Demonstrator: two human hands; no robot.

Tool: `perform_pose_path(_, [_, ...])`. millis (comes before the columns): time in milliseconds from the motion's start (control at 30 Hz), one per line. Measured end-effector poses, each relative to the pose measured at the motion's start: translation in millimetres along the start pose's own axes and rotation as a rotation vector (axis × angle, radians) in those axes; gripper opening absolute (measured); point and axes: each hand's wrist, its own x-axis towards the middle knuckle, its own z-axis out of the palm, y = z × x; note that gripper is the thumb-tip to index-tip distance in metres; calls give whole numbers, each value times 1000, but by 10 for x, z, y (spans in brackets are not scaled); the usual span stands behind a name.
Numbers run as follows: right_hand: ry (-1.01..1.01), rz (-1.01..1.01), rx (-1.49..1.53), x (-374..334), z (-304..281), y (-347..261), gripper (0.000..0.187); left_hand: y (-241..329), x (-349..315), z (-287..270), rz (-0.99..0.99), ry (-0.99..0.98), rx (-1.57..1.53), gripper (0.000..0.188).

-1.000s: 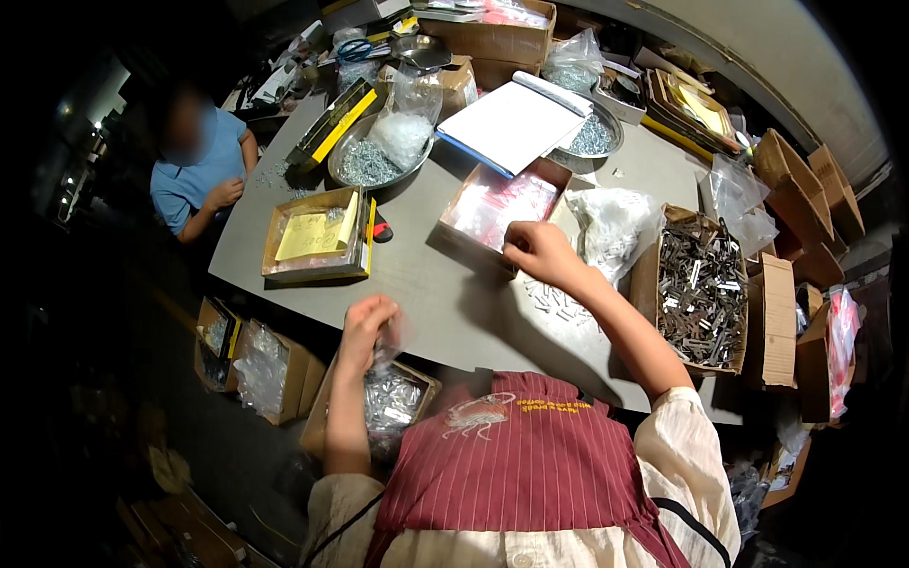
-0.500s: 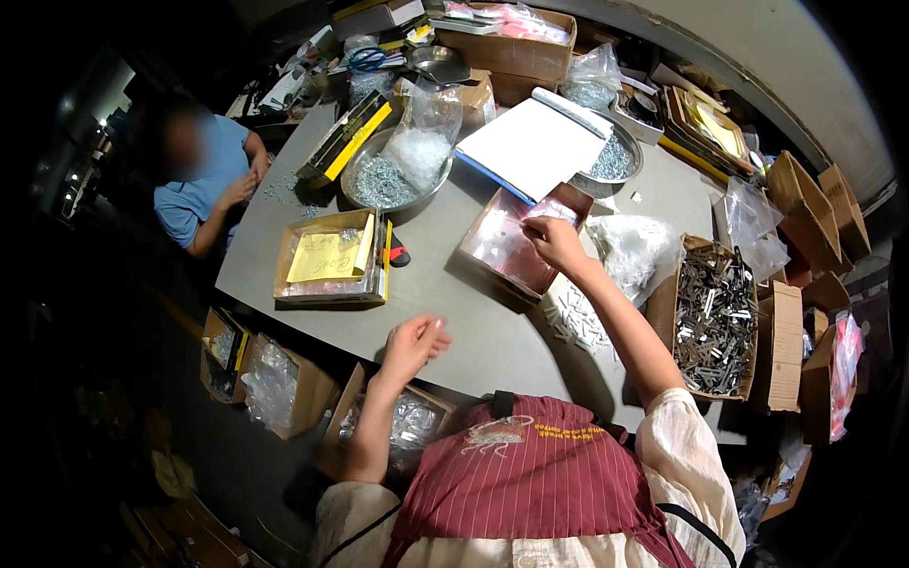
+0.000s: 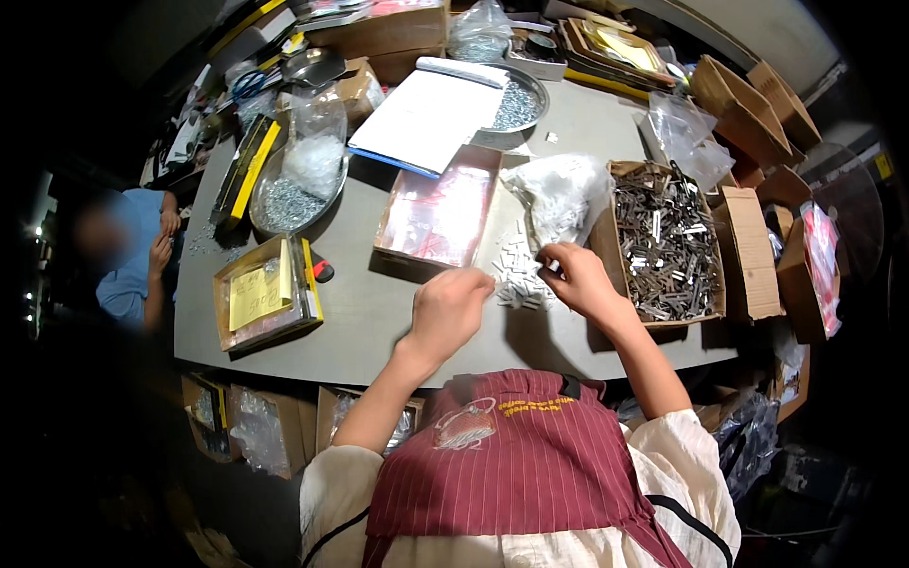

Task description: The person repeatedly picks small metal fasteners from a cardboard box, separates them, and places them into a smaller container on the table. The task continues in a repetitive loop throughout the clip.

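Evidently both hands had come together over the small white pieces [image 3: 519,275] scattered on the grey desk [image 3: 379,303], where a second earlier they were well apart: the left hand [image 3: 453,308] had then hung low by the near edge, at a bag of parts under the desk, and the right hand [image 3: 579,279] had reached out to the flat pink tray [image 3: 440,210]. Now the left hand rested on the desk just left of the pile, fingers curled loosely with the fingertips pointing at the pieces; whether its grip held anything could not be told. The right hand sat just right of the pile, thumb and forefinger pinched closed, seemingly on one of the small white pieces, though the thing was too small to be sure. The pile lay between the two hands, near the person, with a crumpled clear plastic bag [image 3: 561,194] just beyond it and an open cardboard box of metal clips [image 3: 663,237] to the right. The shift suggested that work had moved from fetching and from the tray to handling the pieces themselves. Far left, another person in a blue top [image 3: 128,256] sat at the desk's end, beside a shallow yellow-lined box [image 3: 265,292].
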Motion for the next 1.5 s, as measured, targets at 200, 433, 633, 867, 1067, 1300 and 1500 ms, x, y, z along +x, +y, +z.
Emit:
perform_pose_path(200, [-70,261,-505,-559,642,745,25,132,-210,157,-182,-148,50,18])
perform_pose_path(433, [-90,94,-618,-645,840,957,23,104,-312,418,-34,-96,-164,21])
perform_pose_path(633, [226,-274,17,-578,-7,140,14,248,-351,431,-45,-159,4,20])
perform_pose_path(867, [185,-548,-83,-689,-250,-143,26,334,-329,572,107,-96,-40,26])
perform_pose_path(1067, [131,-372,28,-961,-440,-95,41,444,-262,640,137,-134,-46,31])
perform_pose_path(1300, [-168,-144,-61,-1190,-552,-121,60,607,-144,825,218,-117,-14,57])
perform_pose_path(1500, [-159,-239,48,-1313,-543,16,55,583,10,1023,339,-252,60,34])
